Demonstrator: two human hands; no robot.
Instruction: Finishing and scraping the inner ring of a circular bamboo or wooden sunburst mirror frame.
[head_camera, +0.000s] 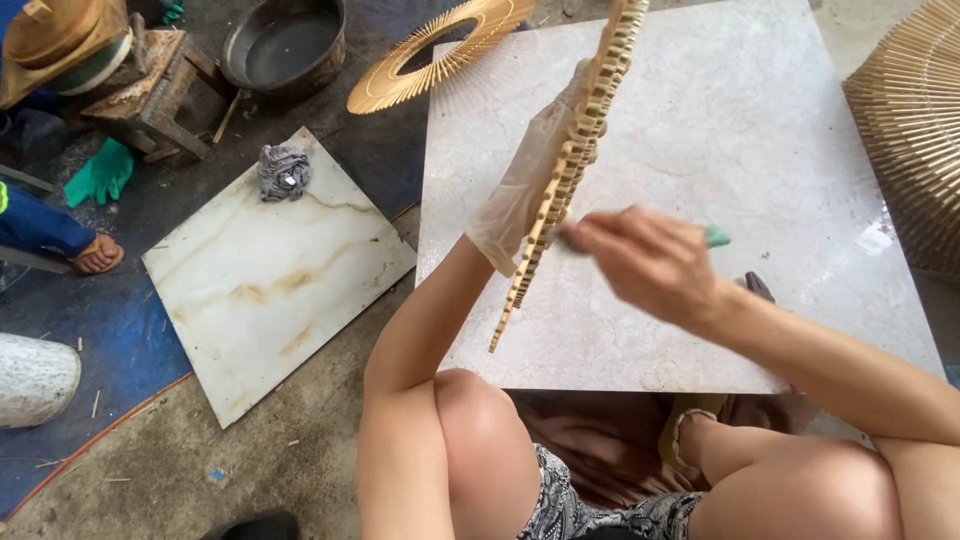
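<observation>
From my remote seat, on the far left a green glove (101, 175) lies on the floor, then a grey rag (284, 171) on a marbled tile (270, 290). My gloved left hand (527, 185) is closed on the slatted ring (575, 160), held edge-on above the big grey tile (740, 180), long axis running from lower left up to the top. My right hand (650, 262) pinches a green-handled brush (715, 237) against its rim. Short, light strokes along the slats seem best, I judge.
</observation>
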